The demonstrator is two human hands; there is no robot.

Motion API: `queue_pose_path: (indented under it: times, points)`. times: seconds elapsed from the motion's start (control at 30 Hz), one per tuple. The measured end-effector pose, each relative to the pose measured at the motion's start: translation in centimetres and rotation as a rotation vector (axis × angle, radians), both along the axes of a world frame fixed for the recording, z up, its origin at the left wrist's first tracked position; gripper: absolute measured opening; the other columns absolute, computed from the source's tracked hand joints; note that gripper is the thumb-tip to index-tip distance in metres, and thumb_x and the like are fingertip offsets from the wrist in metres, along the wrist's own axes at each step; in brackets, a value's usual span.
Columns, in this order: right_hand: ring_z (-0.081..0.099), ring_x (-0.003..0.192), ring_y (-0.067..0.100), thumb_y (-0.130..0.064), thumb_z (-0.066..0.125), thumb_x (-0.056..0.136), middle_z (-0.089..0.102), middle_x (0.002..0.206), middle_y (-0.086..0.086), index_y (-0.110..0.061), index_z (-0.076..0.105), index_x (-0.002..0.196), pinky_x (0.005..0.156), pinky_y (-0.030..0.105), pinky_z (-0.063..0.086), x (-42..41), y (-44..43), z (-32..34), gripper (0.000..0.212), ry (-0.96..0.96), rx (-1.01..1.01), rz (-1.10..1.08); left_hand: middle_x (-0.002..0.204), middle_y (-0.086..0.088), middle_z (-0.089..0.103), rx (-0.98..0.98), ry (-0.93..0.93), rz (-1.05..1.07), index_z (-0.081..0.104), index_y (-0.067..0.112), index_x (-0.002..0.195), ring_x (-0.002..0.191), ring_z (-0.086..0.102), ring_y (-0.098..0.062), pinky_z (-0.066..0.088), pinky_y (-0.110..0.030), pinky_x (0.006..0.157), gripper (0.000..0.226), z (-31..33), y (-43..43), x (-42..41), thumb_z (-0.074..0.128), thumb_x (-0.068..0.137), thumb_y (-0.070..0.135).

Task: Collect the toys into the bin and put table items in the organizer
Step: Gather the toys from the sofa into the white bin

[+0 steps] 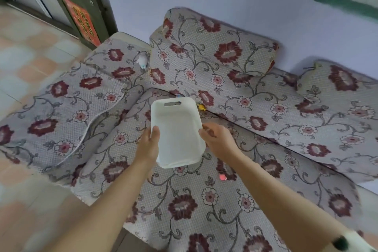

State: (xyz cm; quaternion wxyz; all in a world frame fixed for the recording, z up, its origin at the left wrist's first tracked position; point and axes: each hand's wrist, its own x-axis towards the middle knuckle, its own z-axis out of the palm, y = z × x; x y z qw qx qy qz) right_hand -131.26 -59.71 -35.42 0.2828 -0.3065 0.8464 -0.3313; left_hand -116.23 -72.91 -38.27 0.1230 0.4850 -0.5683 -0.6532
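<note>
Left hand (150, 141) and right hand (216, 139) grip opposite sides of a white bin (178, 129), holding it over a floral sofa (266, 149). A pink toy (222, 177) lies on the seat near the bin; a yellow toy (201, 107) sits at the cushion seam.

matt white plastic bin (177, 131), woven floral sofa (266, 129)

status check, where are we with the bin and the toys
Left hand and right hand both holding the white bin over the sofa. Pink toy, yellow toy, white toy lie loose on it. Nothing blocking them.
</note>
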Motion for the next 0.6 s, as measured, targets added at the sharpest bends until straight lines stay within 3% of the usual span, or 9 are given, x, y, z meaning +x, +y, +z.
queue_pose_path:
  times: [0.1, 0.2, 0.3, 0.4, 0.47, 0.6]
  points:
    - [0.052, 0.056, 0.019, -0.027, 0.047, 0.094, 0.065, 0.075, 0.018, -0.007, 0.062, 0.094, 0.056, 0.03, 0.04, -1.5, -3.1, -3.5, 0.025, -0.042, 0.027, 0.032, 0.127, -0.002, 0.059, 0.018, -0.022, 0.024, 0.047, 0.021, 0.134, 0.112, 0.058, -0.023, 0.049, -0.042, 0.093, 0.053, -3.6, -2.8, -1.2, 0.033, 0.097, 0.056]
    - [0.065, 0.076, 0.033, -0.034, 0.042, 0.095, 0.068, 0.085, 0.015, -0.008, 0.059, 0.092, 0.071, 0.049, 0.054, -2.8, -5.9, -7.7, 0.032, -0.116, 0.045, 0.007, 0.126, -0.004, 0.059, -0.018, -0.069, 0.006, 0.047, 0.017, 0.135, 0.111, 0.058, -0.024, 0.048, -0.038, 0.088, 0.052, -7.5, -5.8, -2.5, 0.032, 0.098, 0.051]
    - [0.065, 0.082, 0.028, -0.032, 0.04, 0.099, 0.068, 0.086, 0.006, -0.017, 0.061, 0.097, 0.068, 0.04, 0.051, -4.9, -8.5, -12.2, 0.027, -0.073, 0.089, -0.069, 0.13, -0.007, 0.058, -0.056, -0.113, -0.03, 0.046, 0.016, 0.137, 0.114, 0.058, -0.027, 0.049, -0.043, 0.092, 0.055, -11.8, -9.0, -3.8, 0.032, 0.098, 0.053]
    - [0.06, 0.075, 0.026, -0.028, 0.042, 0.1, 0.066, 0.086, 0.006, -0.014, 0.06, 0.109, 0.06, 0.032, 0.04, -7.5, -11.5, -17.8, 0.025, 0.046, 0.161, -0.09, 0.124, -0.004, 0.06, -0.066, -0.131, -0.061, 0.048, 0.017, 0.134, 0.111, 0.059, -0.026, 0.05, -0.044, 0.091, 0.059, -17.0, -11.7, -4.9, 0.031, 0.095, 0.059]
    - [0.056, 0.075, 0.021, -0.024, 0.043, 0.099, 0.066, 0.093, 0.006, -0.015, 0.058, 0.117, 0.062, 0.03, 0.037, -8.9, -13.2, -21.5, 0.025, 0.071, 0.192, -0.099, 0.124, -0.004, 0.06, -0.068, -0.14, -0.068, 0.048, 0.018, 0.134, 0.111, 0.059, -0.025, 0.049, -0.044, 0.092, 0.06, -19.8, -13.1, -5.3, 0.031, 0.093, 0.058]
    - [0.055, 0.109, 0.024, -0.022, 0.048, 0.096, 0.057, 0.127, 0.006, -0.016, 0.047, 0.135, 0.08, 0.032, 0.042, -11.3, -16.0, -28.4, 0.04, 0.198, 0.29, -0.042, 0.112, 0.003, 0.061, -0.052, -0.134, -0.074, 0.051, 0.021, 0.127, 0.105, 0.059, -0.022, 0.048, -0.04, 0.088, 0.045, -25.3, -15.1, -6.2, 0.032, 0.099, 0.051]
